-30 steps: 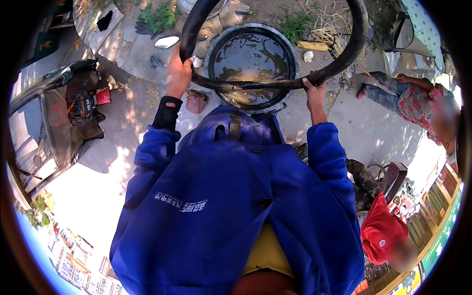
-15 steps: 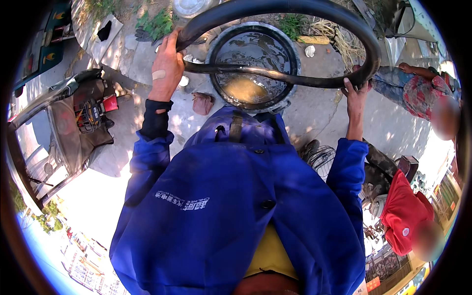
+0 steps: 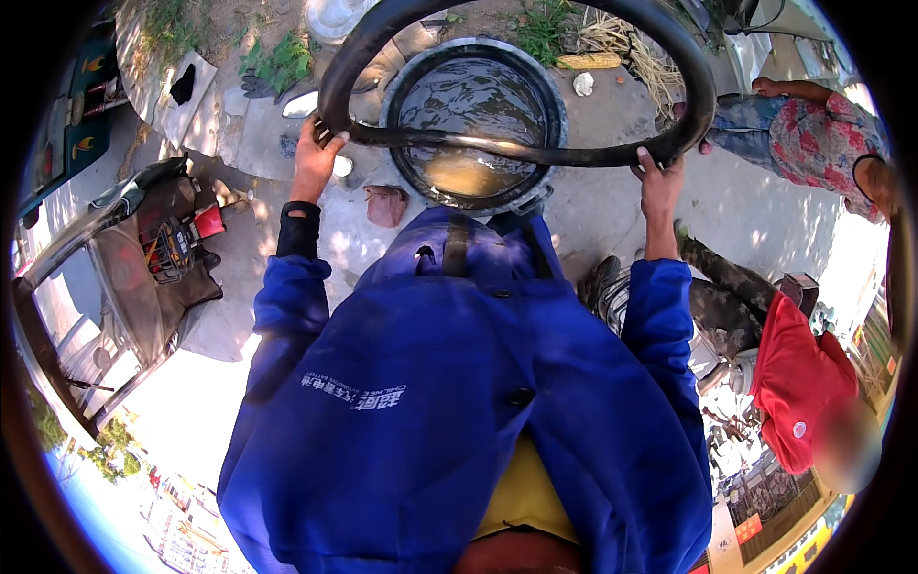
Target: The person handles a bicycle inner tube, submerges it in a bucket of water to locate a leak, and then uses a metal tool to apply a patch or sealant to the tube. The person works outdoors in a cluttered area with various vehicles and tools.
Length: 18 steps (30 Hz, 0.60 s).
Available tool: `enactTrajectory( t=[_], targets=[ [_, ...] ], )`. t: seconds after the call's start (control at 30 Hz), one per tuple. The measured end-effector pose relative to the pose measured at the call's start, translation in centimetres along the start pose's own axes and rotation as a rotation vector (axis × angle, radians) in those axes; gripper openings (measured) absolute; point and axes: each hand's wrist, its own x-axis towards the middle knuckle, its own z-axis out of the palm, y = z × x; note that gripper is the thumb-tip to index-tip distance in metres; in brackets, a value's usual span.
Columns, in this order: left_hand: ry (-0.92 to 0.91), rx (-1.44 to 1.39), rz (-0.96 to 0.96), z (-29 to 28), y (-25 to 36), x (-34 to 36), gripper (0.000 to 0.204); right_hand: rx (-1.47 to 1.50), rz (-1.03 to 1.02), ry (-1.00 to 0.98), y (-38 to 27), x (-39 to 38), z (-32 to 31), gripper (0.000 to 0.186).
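A large inflated black inner tube (image 3: 497,146) hangs in the air over a round black basin (image 3: 478,204) of rippling water. My left hand (image 3: 314,167) is closed on the tube's left bend, thumb on the near side. At the right bend my right hand (image 3: 659,191) grips it, with thumb and some fingers showing and the rest behind the rubber. The near stretch of the tube crosses above the basin and looks wet and shiny. Part of the tube's far side runs out of the picture at the top.
Left of the basin are a brownish block (image 3: 385,205) and a small white cup (image 3: 342,166). A corn cob (image 3: 588,60) and crumpled white paper (image 3: 582,84) lie beyond it. Two people, in a floral shirt (image 3: 813,134) and a red top (image 3: 801,383), are at the right; a cart (image 3: 134,258) stands left.
The tube has shifted left and a little farther away, both hands moving with it. My left hand has changed its hold and sits lower on the bend. More of the basin shows.
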Motion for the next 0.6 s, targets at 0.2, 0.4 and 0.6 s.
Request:
enactTrajectory(
  t=[0.2, 0.4, 0.6],
  targets=[
    [0.077, 0.014, 0.051, 1.5, -1.6, 1.1, 0.066, 0.059, 0.017, 0.098, 1.3, -0.9, -0.7, 0.047],
    [-0.102, 0.234, 0.056, 2.8, -0.5, 2.5, 0.062, 0.195, 0.129, 0.210, 3.4, -2.1, -2.8, 0.042],
    [-0.045, 0.338, 0.219, 5.4, 3.8, 1.3, 0.049, 0.430, 0.202, 0.361, 5.9, -4.9, -5.0, 0.041]
  ],
)
